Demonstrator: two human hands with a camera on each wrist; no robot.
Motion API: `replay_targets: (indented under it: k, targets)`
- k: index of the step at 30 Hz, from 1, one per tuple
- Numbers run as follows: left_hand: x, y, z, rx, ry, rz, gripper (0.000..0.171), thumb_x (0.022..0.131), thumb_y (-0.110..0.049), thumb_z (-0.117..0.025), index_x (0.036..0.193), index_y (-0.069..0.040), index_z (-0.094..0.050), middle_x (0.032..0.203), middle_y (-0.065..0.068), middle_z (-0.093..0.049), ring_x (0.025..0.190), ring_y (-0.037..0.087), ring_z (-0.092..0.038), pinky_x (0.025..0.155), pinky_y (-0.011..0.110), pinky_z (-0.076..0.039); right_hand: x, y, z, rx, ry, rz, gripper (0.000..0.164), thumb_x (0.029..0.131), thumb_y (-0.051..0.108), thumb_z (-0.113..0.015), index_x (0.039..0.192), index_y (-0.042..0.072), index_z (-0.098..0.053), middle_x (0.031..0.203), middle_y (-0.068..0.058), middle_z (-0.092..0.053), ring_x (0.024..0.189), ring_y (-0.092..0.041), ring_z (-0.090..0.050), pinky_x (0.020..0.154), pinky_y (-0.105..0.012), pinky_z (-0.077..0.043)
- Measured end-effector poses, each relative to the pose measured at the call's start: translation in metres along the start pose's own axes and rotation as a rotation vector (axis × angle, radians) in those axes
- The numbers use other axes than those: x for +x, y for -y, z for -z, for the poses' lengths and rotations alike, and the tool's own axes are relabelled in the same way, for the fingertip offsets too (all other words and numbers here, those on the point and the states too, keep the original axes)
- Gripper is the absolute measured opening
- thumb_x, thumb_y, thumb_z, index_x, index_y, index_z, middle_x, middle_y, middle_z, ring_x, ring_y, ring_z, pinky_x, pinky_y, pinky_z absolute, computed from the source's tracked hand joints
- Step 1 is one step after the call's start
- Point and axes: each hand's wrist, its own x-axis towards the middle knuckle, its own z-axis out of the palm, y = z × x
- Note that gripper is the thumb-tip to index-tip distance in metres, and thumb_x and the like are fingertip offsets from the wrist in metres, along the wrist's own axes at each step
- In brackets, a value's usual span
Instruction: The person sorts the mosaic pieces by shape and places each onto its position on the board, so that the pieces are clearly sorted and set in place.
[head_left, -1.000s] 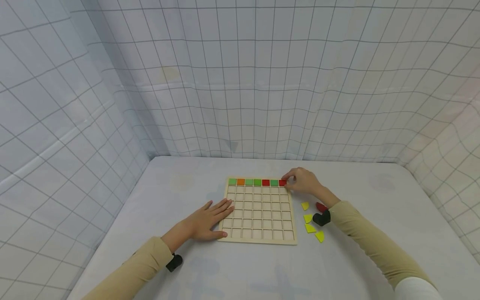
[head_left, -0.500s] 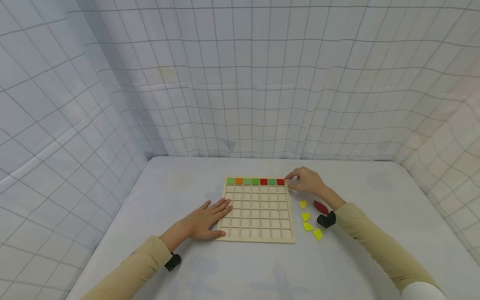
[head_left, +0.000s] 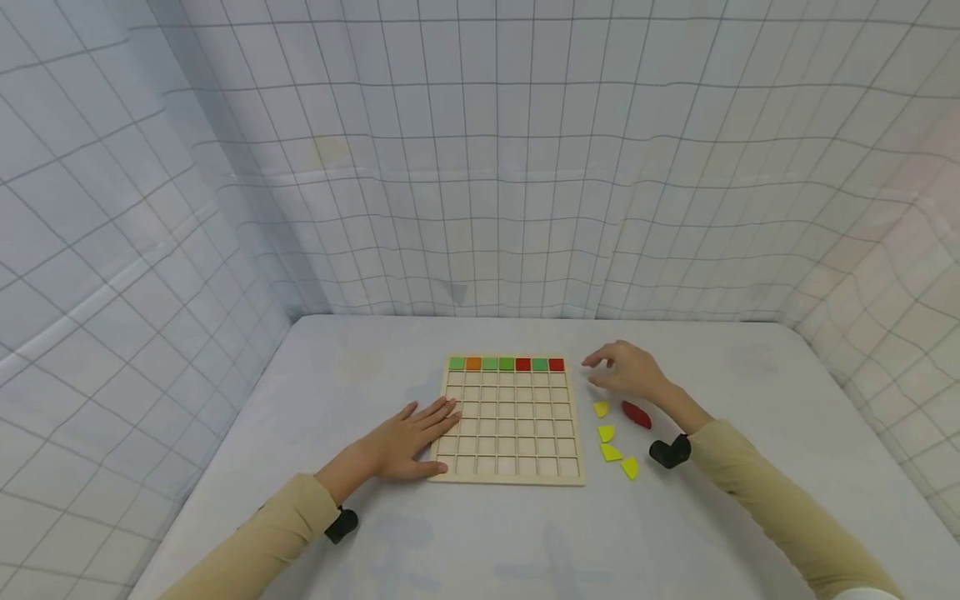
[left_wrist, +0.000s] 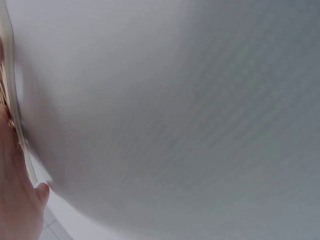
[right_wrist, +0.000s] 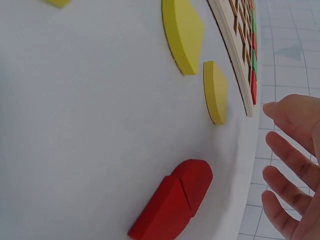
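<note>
A wooden grid board lies on the table with a row of green, orange and red square tiles along its far edge. My left hand rests spread on the board's left edge, fingers straight. In the left wrist view only part of the left hand shows. To the right of the board's far corner hovers my right hand, fingers loosely bent and holding nothing. Several yellow quarter-round pieces lie beside the board. Two red pieces lie against each other below the right hand.
The white tabletop surrounds the board. Grid-patterned white curtains hang behind it and on both sides. Each wrist carries a black camera mount, the right one near the red pieces.
My right hand has let go of the red tile in the far right cell and drawn back to the right. The left hand keeps its place on the board.
</note>
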Motion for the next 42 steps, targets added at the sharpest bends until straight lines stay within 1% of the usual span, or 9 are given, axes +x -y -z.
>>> replay_targets:
  k: [6,13,18,26,34,38,42]
  targets:
    - [0.0,0.0,0.0,0.01,0.005,-0.001,0.079,0.094,-0.058,-0.044,0.155,-0.013,-0.02,0.162,0.009,-0.014,0.15,0.028,-0.014,0.116,0.059,-0.016,-0.012,-0.003,0.0,0.007,0.017,-0.006,0.024,0.081,0.022,-0.074,0.105,0.016,-0.075,0.097,0.001,-0.073,0.085,-0.016,-0.057,0.068,-0.028,-0.047]
    - [-0.001,0.0,0.003,-0.004,0.004,-0.009,0.079,0.094,-0.056,-0.047,0.155,-0.012,-0.02,0.162,0.01,-0.014,0.15,0.029,-0.015,0.116,0.059,-0.016,-0.027,-0.006,0.003,0.003,0.029,0.033,0.027,0.084,0.023,-0.072,0.11,0.015,-0.073,0.098,0.001,-0.072,0.087,-0.016,-0.058,0.068,-0.027,-0.045]
    - [-0.001,0.0,0.002,-0.013,0.012,0.0,0.08,0.094,-0.056,-0.047,0.155,-0.013,-0.018,0.162,0.01,-0.012,0.15,0.028,-0.014,0.117,0.059,-0.015,-0.036,-0.006,0.002,0.009,0.046,0.05,0.028,0.082,0.022,-0.074,0.11,0.016,-0.073,0.098,0.003,-0.071,0.086,-0.014,-0.057,0.067,-0.025,-0.045]
    - [-0.001,0.0,0.002,-0.01,0.003,-0.002,0.079,0.094,-0.055,-0.048,0.155,-0.013,-0.019,0.162,0.01,-0.014,0.149,0.029,-0.015,0.116,0.059,-0.016,-0.044,-0.008,-0.002,0.002,0.067,0.069,0.03,0.08,0.02,-0.076,0.109,0.016,-0.073,0.097,0.006,-0.072,0.082,-0.008,-0.056,0.065,-0.021,-0.044]
    - [-0.001,0.0,0.003,-0.012,-0.009,-0.017,0.08,0.094,-0.055,-0.047,0.155,-0.011,-0.02,0.162,0.012,-0.015,0.149,0.03,-0.016,0.116,0.06,-0.017,-0.049,-0.008,-0.003,0.005,0.081,0.064,0.03,0.08,0.018,-0.075,0.109,0.017,-0.072,0.095,0.008,-0.066,0.073,-0.009,-0.051,0.057,-0.019,-0.041]
    - [-0.001,0.0,0.003,-0.011,-0.015,-0.022,0.079,0.095,-0.055,-0.047,0.154,-0.01,-0.02,0.162,0.013,-0.015,0.149,0.031,-0.016,0.116,0.06,-0.017,-0.05,-0.009,-0.006,-0.016,0.068,0.071,0.029,0.079,0.019,-0.076,0.107,0.018,-0.073,0.09,0.01,-0.064,0.07,-0.008,-0.049,0.058,-0.018,-0.039]
    - [-0.001,0.0,0.003,-0.009,-0.013,-0.019,0.079,0.095,-0.055,-0.046,0.155,-0.011,-0.02,0.162,0.012,-0.015,0.149,0.03,-0.016,0.116,0.06,-0.017,-0.051,-0.008,-0.007,-0.022,0.052,0.103,0.028,0.077,0.02,-0.077,0.105,0.018,-0.074,0.086,0.01,-0.062,0.069,-0.008,-0.047,0.058,-0.018,-0.038]
